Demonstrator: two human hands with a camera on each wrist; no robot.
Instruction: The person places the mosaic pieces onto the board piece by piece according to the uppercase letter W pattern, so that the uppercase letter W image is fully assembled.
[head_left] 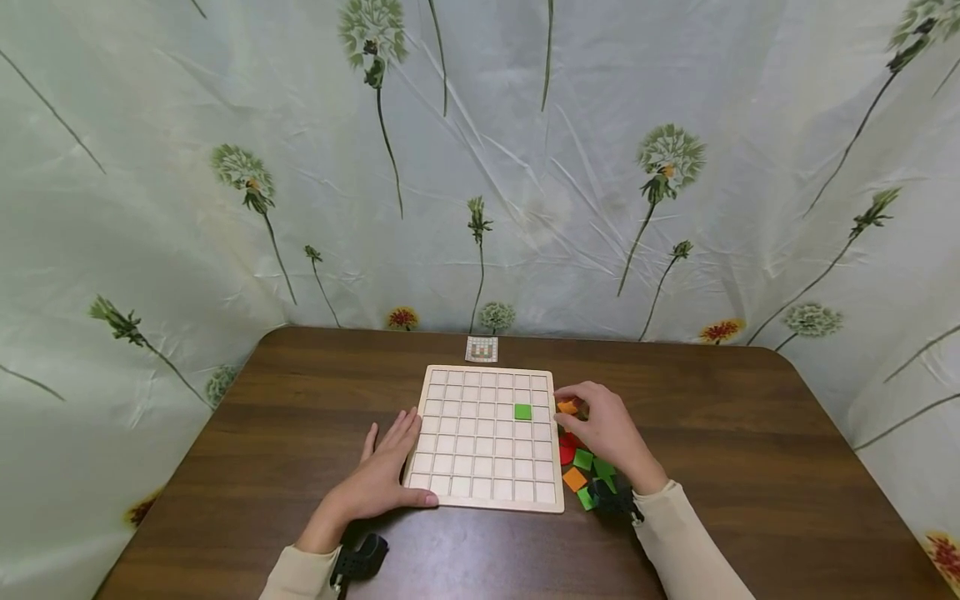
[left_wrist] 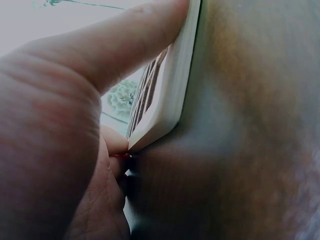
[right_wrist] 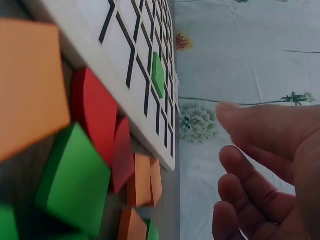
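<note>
Board (head_left: 467, 427) on desk (head_left: 735, 433) near far edge, one green tile (head_left: 522, 412) on it. Left hand (head_left: 382, 475) spread, braced at board's left edge. Right hand (head_left: 603, 421) empty, fingers loosely bent, at right edge. Risk: low right wrist drags loose pieces (head_left: 583, 459), scattering them.

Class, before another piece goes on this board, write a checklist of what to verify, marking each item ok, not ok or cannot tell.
1. Board steadied: ok; the left hand touches the board at its left side.
2. Right hand free: ok; it looks empty.
3. Pieces within reach: ok; loose pieces lie by that hand.
4. Pieces sorted by colour: not ok; orange, red and green lie mixed.
5. Green tile matches the card: cannot tell; its pattern is too small.
</note>
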